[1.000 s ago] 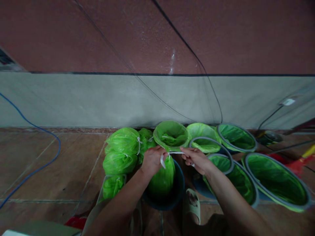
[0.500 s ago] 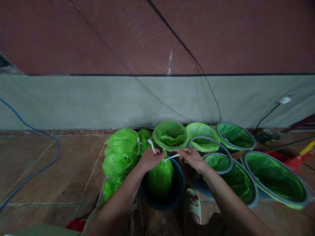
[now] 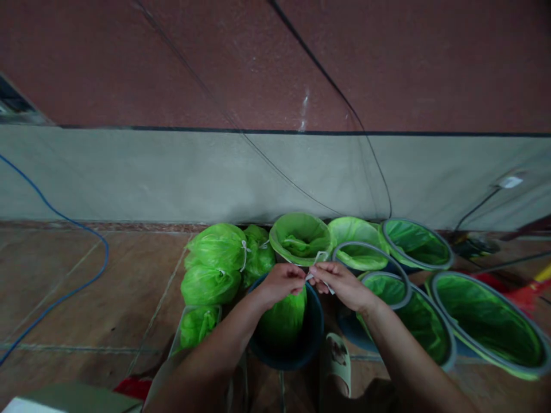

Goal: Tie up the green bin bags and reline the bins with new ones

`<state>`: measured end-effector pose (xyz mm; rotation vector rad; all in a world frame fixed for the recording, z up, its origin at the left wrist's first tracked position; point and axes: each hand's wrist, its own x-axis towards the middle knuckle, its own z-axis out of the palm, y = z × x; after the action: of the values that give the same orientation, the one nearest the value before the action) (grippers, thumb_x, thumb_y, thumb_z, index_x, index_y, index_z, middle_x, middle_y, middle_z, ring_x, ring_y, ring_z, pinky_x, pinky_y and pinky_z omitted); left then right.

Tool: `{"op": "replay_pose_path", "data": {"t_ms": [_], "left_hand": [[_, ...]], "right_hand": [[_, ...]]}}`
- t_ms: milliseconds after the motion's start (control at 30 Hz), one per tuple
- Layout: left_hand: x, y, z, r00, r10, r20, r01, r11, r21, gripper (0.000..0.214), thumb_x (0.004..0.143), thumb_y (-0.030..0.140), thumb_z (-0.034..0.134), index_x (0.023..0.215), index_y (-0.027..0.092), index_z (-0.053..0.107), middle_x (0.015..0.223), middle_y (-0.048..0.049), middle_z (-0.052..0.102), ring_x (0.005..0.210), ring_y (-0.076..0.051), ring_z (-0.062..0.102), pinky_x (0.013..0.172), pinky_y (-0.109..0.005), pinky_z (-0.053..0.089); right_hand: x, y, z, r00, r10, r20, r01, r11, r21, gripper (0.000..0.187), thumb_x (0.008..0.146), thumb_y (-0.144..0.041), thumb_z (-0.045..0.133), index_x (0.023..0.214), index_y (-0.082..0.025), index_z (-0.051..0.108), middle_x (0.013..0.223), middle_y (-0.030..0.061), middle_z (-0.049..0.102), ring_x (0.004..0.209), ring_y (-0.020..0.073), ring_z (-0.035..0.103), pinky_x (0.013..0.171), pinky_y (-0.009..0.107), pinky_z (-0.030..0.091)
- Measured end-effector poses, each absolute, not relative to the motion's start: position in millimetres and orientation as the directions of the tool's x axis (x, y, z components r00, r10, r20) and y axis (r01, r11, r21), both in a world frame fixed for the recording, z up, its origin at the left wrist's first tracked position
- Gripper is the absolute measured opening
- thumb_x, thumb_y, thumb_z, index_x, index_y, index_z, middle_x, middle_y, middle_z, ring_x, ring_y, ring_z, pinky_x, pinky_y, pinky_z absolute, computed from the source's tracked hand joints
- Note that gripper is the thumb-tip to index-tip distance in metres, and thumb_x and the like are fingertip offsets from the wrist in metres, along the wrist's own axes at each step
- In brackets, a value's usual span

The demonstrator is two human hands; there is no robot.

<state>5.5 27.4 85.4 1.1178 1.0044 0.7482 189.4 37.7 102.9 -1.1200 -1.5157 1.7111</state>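
Note:
My left hand and my right hand meet above a dark blue bucket. Fingertips of both pinch a white tie string, whose loose ends stick out around my right fingers. Directly below hangs or rests a green mesh-like bag, inside the bucket; its gathered top is mostly hidden by my hands. Left of the bucket lie tied green bags, with white strings at their necks.
Several bins with green liners stand right, one a lined bin with a grey rim. A loose grey ring leans there. A tray holds a green bag. A blue hose crosses the tiled floor. The wall is behind.
My hands have come together from pulling the string ends apart. The white string's ends now gather at my right fingers. The view has shifted slightly.

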Motion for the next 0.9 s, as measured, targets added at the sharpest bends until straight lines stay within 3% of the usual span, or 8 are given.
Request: {"op": "replay_pose_path", "data": {"t_ms": [100, 233, 367, 433, 600, 767, 900], "left_hand": [[7, 25, 86, 0.422, 0.888, -0.183, 0.078, 0.165, 0.983, 0.015, 0.066, 0.027, 0.068, 0.067, 0.014, 0.061, 0.059, 0.0054, 0.052, 0.054, -0.006, 0.044, 0.054, -0.02, 0.034], [6, 25, 84, 0.352, 0.923, -0.155, 0.203, 0.087, 0.975, 0.025, 0.078, 0.036, 0.059, 0.064, 0.015, 0.058, 0.055, 0.0052, 0.05, 0.051, -0.007, 0.045, 0.053, -0.021, 0.033], [3, 27, 80, 0.291, 0.94, -0.175, 0.235, 0.107, 0.966, 0.017, 0.08, 0.03, 0.055, 0.072, 0.016, 0.059, 0.055, 0.0047, 0.053, 0.051, -0.009, 0.052, 0.052, -0.02, 0.038], [2, 27, 81, 0.3, 0.938, -0.175, 0.236, 0.105, 0.966, 0.018, 0.08, 0.03, 0.054, 0.071, 0.016, 0.058, 0.054, 0.0044, 0.053, 0.051, -0.009, 0.052, 0.052, -0.02, 0.038], [1, 29, 83, 0.284, 0.944, -0.167, 0.167, 0.123, 0.978, 0.015, 0.081, 0.029, 0.055, 0.075, 0.016, 0.06, 0.058, 0.0042, 0.056, 0.051, -0.008, 0.053, 0.051, -0.019, 0.042], [0, 33, 83, 0.139, 0.951, -0.276, 0.11, 0.262, 0.959, 0.006, 0.076, 0.02, 0.059, 0.072, 0.016, 0.058, 0.058, 0.003, 0.059, 0.049, -0.009, 0.057, 0.049, -0.02, 0.043], [-1, 31, 88, 0.129, 0.91, -0.393, -0.058, 0.403, 0.914, 0.008, 0.068, 0.018, 0.066, 0.07, 0.014, 0.059, 0.06, -0.0001, 0.063, 0.052, -0.01, 0.059, 0.052, -0.021, 0.045]], "right_hand": [[188, 35, 103, -0.508, 0.831, -0.226, 0.085, -0.213, -0.973, 0.044, 0.082, -0.059, 0.064, 0.073, -0.015, 0.066, 0.052, -0.0042, 0.05, 0.045, 0.0062, 0.04, 0.047, 0.022, 0.031], [186, 34, 109, -0.498, 0.826, -0.265, -0.002, -0.307, -0.952, 0.046, 0.081, -0.062, 0.063, 0.081, -0.017, 0.068, 0.053, -0.0034, 0.05, 0.045, 0.0076, 0.039, 0.042, 0.021, 0.031], [184, 39, 109, -0.344, 0.904, -0.253, -0.165, -0.323, -0.932, 0.053, 0.082, -0.069, 0.054, 0.098, -0.02, 0.069, 0.08, 0.0037, 0.068, 0.055, 0.0096, 0.05, 0.046, 0.022, 0.038], [182, 41, 104, -0.29, 0.917, -0.274, -0.099, -0.313, -0.944, 0.053, 0.08, -0.069, 0.057, 0.101, -0.021, 0.069, 0.092, 0.0046, 0.07, 0.058, 0.0099, 0.054, 0.048, 0.022, 0.04], [174, 37, 87, -0.435, 0.849, -0.3, 0.219, -0.223, -0.95, 0.041, 0.075, -0.058, 0.068, 0.084, -0.018, 0.07, 0.071, 0.0006, 0.064, 0.052, 0.0094, 0.051, 0.047, 0.022, 0.039], [176, 38, 84, -0.352, 0.898, -0.265, 0.211, -0.2, -0.957, 0.035, 0.07, -0.05, 0.074, 0.076, -0.016, 0.068, 0.06, -0.0042, 0.054, 0.051, 0.0064, 0.04, 0.049, 0.021, 0.033], [179, 37, 94, -0.374, 0.89, -0.262, 0.172, -0.211, -0.962, 0.036, 0.07, -0.051, 0.074, 0.075, -0.016, 0.067, 0.058, -0.0048, 0.052, 0.048, 0.0055, 0.036, 0.046, 0.022, 0.027]]}}
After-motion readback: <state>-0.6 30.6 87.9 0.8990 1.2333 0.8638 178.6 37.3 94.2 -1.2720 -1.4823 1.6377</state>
